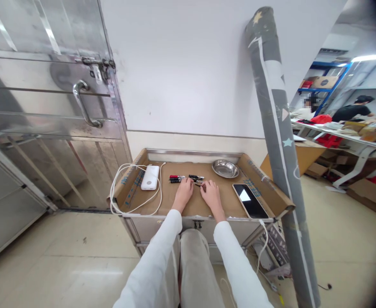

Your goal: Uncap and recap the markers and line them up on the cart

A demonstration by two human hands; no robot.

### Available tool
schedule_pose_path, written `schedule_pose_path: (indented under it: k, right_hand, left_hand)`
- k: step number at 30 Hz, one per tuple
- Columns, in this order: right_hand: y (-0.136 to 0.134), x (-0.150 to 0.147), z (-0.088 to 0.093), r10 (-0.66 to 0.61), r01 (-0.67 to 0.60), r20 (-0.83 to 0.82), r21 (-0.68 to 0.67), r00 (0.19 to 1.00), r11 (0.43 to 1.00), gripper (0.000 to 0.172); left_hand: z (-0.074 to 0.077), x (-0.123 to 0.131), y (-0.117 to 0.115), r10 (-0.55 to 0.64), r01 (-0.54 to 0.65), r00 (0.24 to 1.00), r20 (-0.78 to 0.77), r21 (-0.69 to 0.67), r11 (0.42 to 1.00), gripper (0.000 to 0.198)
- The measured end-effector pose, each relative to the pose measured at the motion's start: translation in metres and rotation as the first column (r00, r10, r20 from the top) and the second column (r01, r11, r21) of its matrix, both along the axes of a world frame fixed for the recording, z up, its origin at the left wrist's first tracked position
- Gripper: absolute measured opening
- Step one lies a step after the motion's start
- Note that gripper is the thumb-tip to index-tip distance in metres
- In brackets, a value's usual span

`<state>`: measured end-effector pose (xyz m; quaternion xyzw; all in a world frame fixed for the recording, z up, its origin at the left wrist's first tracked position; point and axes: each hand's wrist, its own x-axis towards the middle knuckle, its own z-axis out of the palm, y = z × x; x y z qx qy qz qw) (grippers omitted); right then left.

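Clearly, from the head view, the pens (177, 178) are what my hands are busy with: a short row of slim red-capped and black-capped sticks lying side by side on the cardboard (171, 201) that lines the bench (162, 222), a little behind its middle and towards the far edge. I judge them light, stiff and smooth, apt to roll or skid on the liner, so the barrel near the middle is the sensible place to pinch, not the caps, which may pull off. My left hand (183, 191) lies palm down with its fingertips touching the near ends of the row; whether its fingers are closed on anything I cannot tell. My right hand (211, 193) sits just beside it, and one dark pen (198, 184) lies between the two, at the right hand's fingertips; it is too small to tell whether that hand is clamped on it or only touching. Towards the left edge are a white power bank (150, 177) and its looping cable (119, 192); a steel dish (225, 168) stands near the far right corner, and a phone (250, 200) lies at the near right corner.
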<state>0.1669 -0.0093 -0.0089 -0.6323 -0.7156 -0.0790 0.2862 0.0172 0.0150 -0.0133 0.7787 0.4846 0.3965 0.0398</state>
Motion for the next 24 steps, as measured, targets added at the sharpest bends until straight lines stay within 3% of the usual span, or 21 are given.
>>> schedule_pose_path:
  k: [5, 15, 24]
  right_hand:
    - [0.003, -0.001, -0.002, -0.073, 0.071, 0.059, 0.027, 0.996, 0.997, 0.012]
    - [0.0, -0.007, 0.005, -0.15, 0.153, 0.123, -0.014, 0.981, 0.988, 0.014]
    - [0.005, -0.01, 0.009, -0.092, 0.093, 0.143, 0.0, 0.985, 0.996, 0.016]
  left_hand:
    - [0.004, 0.002, 0.0, -0.058, 0.056, 0.996, -0.071, -0.029, 0.998, 0.01]
    - [0.021, 0.008, -0.007, 0.094, -0.115, 0.969, -0.229, -0.081, 0.99, 0.01]
    - [0.02, 0.008, -0.002, 0.07, -0.089, 0.976, -0.208, -0.084, 0.992, 0.011]
